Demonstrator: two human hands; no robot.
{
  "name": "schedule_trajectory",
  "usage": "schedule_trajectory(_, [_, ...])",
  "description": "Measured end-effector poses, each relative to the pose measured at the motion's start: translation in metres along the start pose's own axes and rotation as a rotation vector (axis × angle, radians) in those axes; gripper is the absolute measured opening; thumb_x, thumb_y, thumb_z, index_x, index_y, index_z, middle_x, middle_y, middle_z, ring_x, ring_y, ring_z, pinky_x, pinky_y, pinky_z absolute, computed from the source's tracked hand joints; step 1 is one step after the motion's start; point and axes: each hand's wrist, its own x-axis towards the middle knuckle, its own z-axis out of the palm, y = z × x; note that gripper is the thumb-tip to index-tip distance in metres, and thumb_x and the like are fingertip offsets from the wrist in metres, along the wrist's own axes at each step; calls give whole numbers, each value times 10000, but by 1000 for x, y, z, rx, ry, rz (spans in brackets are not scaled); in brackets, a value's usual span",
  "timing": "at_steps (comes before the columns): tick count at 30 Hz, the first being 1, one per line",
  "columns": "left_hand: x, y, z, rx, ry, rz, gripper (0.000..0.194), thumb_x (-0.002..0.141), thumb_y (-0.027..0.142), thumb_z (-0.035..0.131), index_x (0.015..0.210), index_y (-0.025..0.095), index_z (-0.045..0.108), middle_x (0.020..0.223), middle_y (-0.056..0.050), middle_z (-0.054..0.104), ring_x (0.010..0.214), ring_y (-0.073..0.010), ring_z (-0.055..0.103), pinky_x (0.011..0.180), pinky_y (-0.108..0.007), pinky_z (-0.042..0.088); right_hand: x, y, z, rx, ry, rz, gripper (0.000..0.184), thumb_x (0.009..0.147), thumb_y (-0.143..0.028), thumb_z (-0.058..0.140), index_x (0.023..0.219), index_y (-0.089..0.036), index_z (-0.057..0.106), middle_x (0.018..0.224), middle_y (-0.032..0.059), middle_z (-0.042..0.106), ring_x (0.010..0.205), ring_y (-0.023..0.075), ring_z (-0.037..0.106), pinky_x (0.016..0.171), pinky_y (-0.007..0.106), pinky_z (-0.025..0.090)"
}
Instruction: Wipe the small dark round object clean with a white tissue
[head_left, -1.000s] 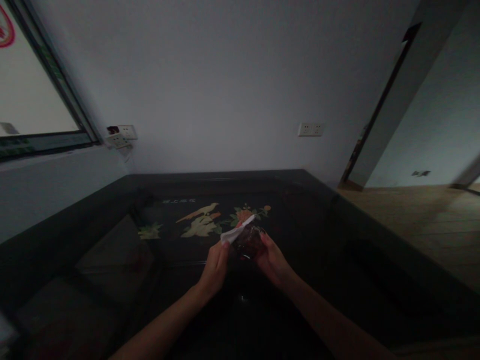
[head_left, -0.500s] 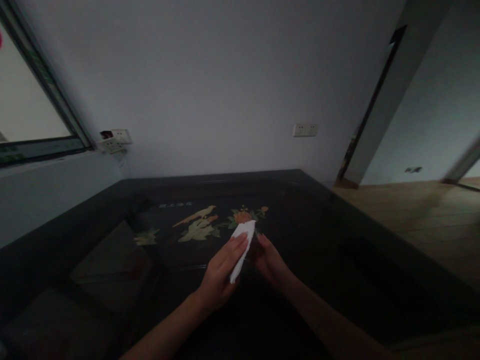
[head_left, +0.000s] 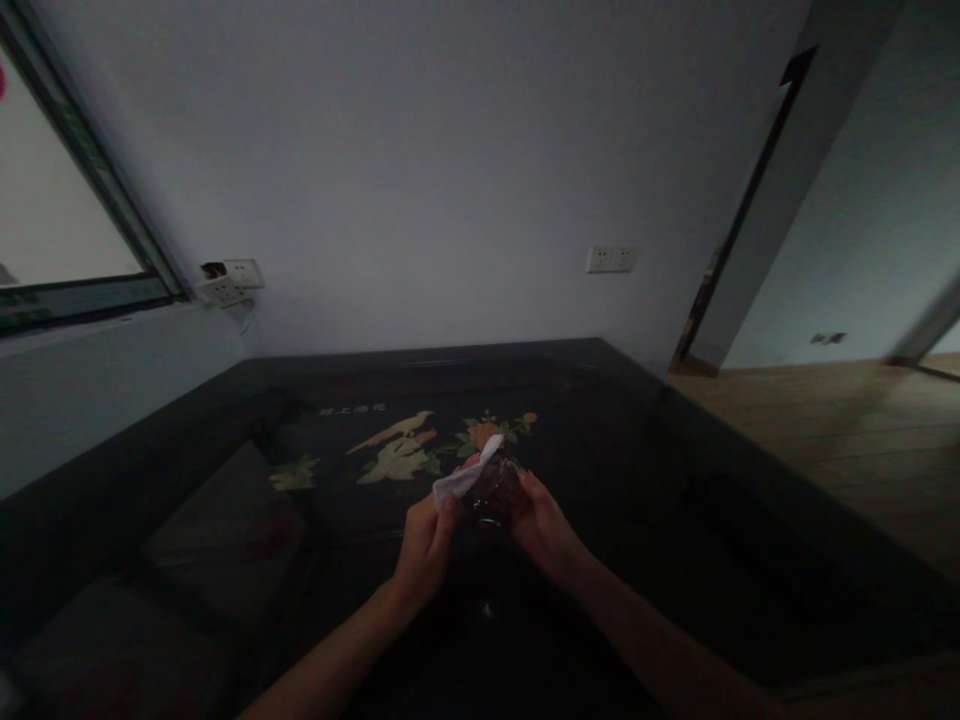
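My left hand (head_left: pixel 429 535) grips a folded white tissue (head_left: pixel 459 484), thumb on the near side and fingers mostly hidden behind it. A clear glass (head_left: pixel 493 497) with bright glints on its rim and side sits in my right hand (head_left: pixel 545 525), whose fingers wrap around its right side. The tissue lies against the left side of the glass or very close to it. Both hands are held over the dark glossy table (head_left: pixel 600 590), in front of its flower and bird picture (head_left: pixel 397 450).
The table's far edge meets a pale wall with a double socket (head_left: pixel 611 259). More sockets (head_left: pixel 229 282) are at the left corner, below a window frame (head_left: pixel 82 295). To the right lie a wooden floor (head_left: pixel 832 420) and a doorway edge (head_left: pixel 739 215).
My left hand has turned and drawn back a little to the left, swinging the tissue with it. More of the glass shows now. My right hand has barely moved.
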Motion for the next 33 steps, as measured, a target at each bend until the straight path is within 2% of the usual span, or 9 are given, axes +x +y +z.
schedule_trajectory(4, [-1,1,-1,89,-16,190,354,913,213,392,1205,191,590,1204,-74,628,1125,-224,577,990,-399,444,2,-5,1,47,56,16,303,747,-442,640,940,-209,649,900,40,710,904,233,635,757,373,514])
schedule_trajectory(8, [-2,3,0,150,-12,446,495,855,79,447,1319,248,466,1276,-62,577,1179,-200,534,1014,-388,434,4,0,-1,34,50,1,314,749,-445,642,955,-209,657,889,40,713,909,226,636,816,378,492])
schedule_trajectory(11, [-3,2,-1,190,-66,509,536,860,73,401,1374,225,388,1331,-82,525,1232,-200,482,1032,-386,415,3,6,-2,-6,31,0,315,754,-423,644,994,-218,639,960,45,700,941,221,626,854,382,471])
schedule_trajectory(13, [-4,0,-1,197,-101,471,517,879,108,373,1388,199,368,1368,-98,483,1252,-207,460,1038,-380,405,2,10,-2,-33,14,20,332,750,-410,653,1023,-224,619,984,46,691,956,222,620,856,386,467])
schedule_trajectory(16, [-5,-3,-1,166,-100,273,449,912,191,350,1354,165,425,1306,-113,546,1172,-214,535,995,-365,438,0,12,-1,-86,8,60,316,769,-393,638,1033,-225,596,957,41,689,937,216,624,823,376,479])
schedule_trajectory(21, [-3,-5,1,120,-1,-91,433,931,358,323,991,111,674,838,-78,707,758,-207,648,731,-327,527,-2,6,1,-92,-3,83,260,829,-381,566,1026,-214,594,952,44,689,896,203,634,767,352,494])
schedule_trajectory(25, [-4,-4,3,98,56,-152,475,917,421,339,845,108,688,702,-52,677,641,-195,618,605,-298,501,1,-5,-1,-44,59,49,286,803,-427,588,976,-201,614,921,52,705,843,210,644,704,337,503])
schedule_trajectory(29, [-7,-1,2,93,17,4,418,930,350,327,1014,135,675,843,-71,712,740,-205,655,689,-316,522,5,-13,-4,9,111,51,330,766,-465,609,960,-199,633,874,51,715,776,209,647,596,301,495])
schedule_trajectory(33, [-7,4,-1,102,-74,337,427,929,220,299,1319,201,473,1228,-88,609,1150,-214,553,1002,-387,416,7,-10,-4,41,144,75,337,734,-478,634,934,-208,651,838,39,718,791,210,647,632,316,506])
